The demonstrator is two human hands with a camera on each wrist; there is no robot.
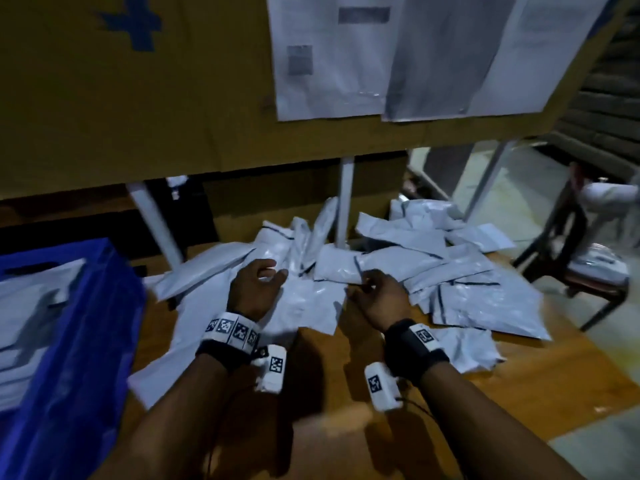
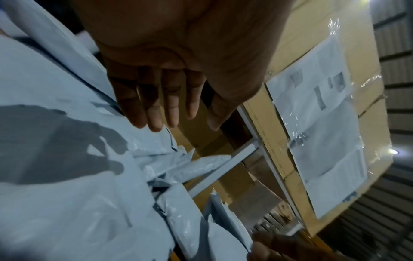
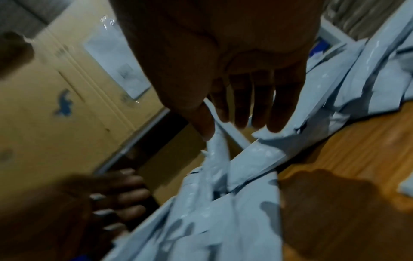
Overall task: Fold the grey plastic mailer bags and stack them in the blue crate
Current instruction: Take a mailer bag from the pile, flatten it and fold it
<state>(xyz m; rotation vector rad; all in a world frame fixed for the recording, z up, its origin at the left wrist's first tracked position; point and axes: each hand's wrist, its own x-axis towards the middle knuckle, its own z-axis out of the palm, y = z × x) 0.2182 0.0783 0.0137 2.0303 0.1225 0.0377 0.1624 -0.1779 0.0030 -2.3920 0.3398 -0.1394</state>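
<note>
My left hand point(image 1: 255, 285) hangs loose, fingers straight, over the mailer bags point(image 1: 450, 271) heaped on the worktop point(image 1: 519, 386). Just right of it, my right hand point(image 1: 377, 296) reaches into the same heap; whether it grips a bag I cannot tell. Left of both sits the blue crate point(image 1: 86, 341), bags stacked inside.

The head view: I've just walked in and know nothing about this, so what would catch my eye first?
Probably the sprawling heap of crumpled pale grey plastic mailer bags covering the far side of the wooden table, with the person's left hand and right hand hovering over its near edge. Next, the bright blue plastic crate at the left, already holding some bags, and the big brown cardboard box looming behind.
</note>
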